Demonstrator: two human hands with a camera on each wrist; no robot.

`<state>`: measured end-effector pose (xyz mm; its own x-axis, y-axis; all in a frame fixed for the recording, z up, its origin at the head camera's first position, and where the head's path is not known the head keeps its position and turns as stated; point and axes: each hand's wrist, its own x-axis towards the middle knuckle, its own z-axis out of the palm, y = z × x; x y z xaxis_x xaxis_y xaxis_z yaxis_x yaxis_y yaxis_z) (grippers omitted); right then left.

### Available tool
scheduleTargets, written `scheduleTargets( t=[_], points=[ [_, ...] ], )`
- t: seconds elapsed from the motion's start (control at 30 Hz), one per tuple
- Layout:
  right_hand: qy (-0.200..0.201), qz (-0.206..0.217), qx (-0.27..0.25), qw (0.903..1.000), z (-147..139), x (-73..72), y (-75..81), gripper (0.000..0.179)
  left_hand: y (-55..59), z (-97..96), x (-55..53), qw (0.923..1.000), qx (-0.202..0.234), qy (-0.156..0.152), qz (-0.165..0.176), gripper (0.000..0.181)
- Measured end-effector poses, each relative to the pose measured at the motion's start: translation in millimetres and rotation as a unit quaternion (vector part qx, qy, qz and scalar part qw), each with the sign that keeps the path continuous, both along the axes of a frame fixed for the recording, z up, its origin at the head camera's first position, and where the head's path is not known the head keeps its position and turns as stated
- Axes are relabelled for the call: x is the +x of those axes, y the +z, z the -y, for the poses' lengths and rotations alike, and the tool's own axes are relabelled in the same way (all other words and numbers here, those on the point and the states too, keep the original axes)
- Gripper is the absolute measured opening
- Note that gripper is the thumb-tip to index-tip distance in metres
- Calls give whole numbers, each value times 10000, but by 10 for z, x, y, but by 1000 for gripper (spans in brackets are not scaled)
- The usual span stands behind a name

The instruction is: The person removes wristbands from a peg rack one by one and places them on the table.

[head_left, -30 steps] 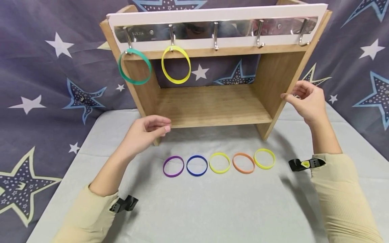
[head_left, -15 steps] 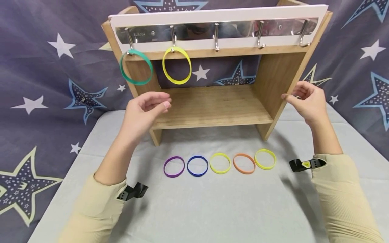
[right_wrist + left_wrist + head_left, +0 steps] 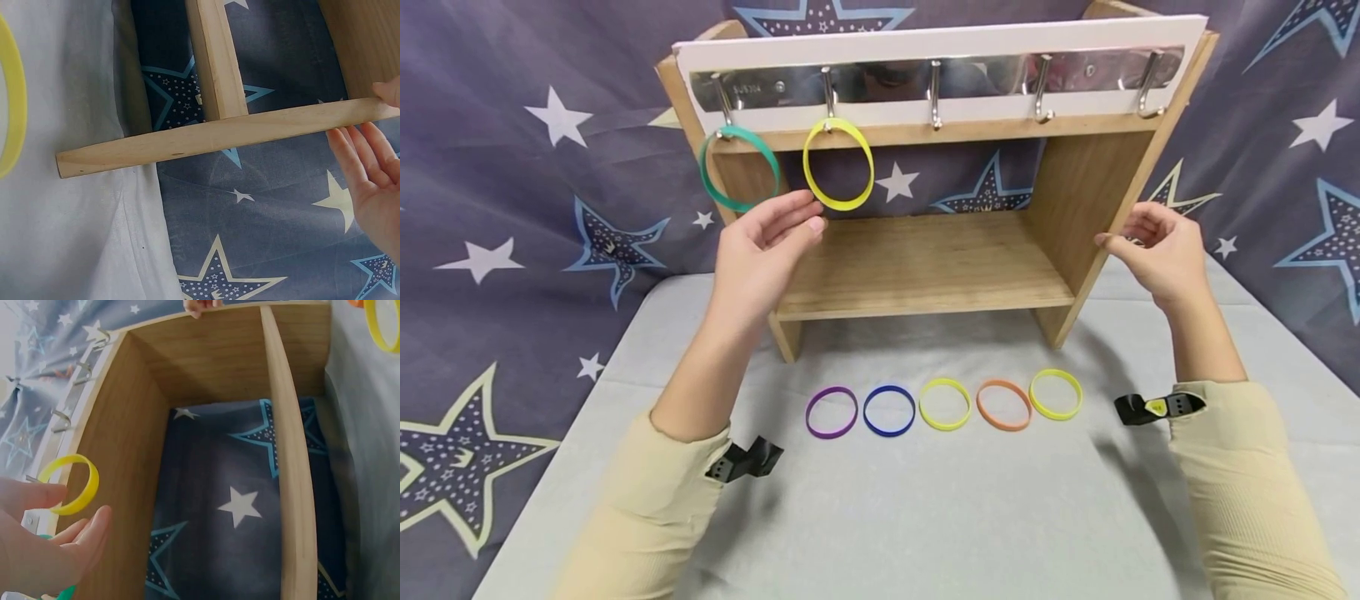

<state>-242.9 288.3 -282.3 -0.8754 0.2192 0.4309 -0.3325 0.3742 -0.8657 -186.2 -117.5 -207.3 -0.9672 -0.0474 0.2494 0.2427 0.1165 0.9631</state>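
Observation:
My left hand [image 3: 767, 250] is raised in front of the wooden shelf [image 3: 940, 308], thumb apart from the fingers and nothing between them. Its fingertips are right at the lower edge of a yellow wristband [image 3: 871, 179], which hangs from the second hook. A green wristband [image 3: 703, 171] hangs from the first hook, partly behind that hand. In the left wrist view, the same yellow wristband [image 3: 94, 484] overlaps the fingers. At the shelf's right side panel, my right hand [image 3: 1168, 254] grips the edge; in the right wrist view, thumb and fingers [image 3: 350, 156] lie on opposite faces of the board.
On the grey cloth lie a purple wristband [image 3: 808, 417], a blue one [image 3: 866, 415], a yellow one [image 3: 945, 427], an orange one [image 3: 1003, 427] and another yellow one [image 3: 1056, 417], in a row. A metal hook rail [image 3: 880, 83] runs along the shelf's top. Star-patterned fabric [image 3: 550, 233] stands behind.
My left hand has risen from beside the shelf's lower board to the hanging yellow wristband. The right hand stays at the side panel.

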Motion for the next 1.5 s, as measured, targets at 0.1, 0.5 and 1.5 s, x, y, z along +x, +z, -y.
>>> scheduleTargets(
  t=[0.1, 0.5, 1.5],
  points=[
    [40, -43, -27, 10000, 4, 0, -5, 32, 19, -46, -3, 9992, 385, 65, -49, 38],
    [23, -118, -39, 9999, 4, -8, -19, 34, 36, -159, 2, 9909, 1129, 191, -707, 14],
    [120, -124, -271, 9995, -5, -7, -24, 36, 18, -198, 138, 9799, 1654, -4, -1116, 11]
  ],
)
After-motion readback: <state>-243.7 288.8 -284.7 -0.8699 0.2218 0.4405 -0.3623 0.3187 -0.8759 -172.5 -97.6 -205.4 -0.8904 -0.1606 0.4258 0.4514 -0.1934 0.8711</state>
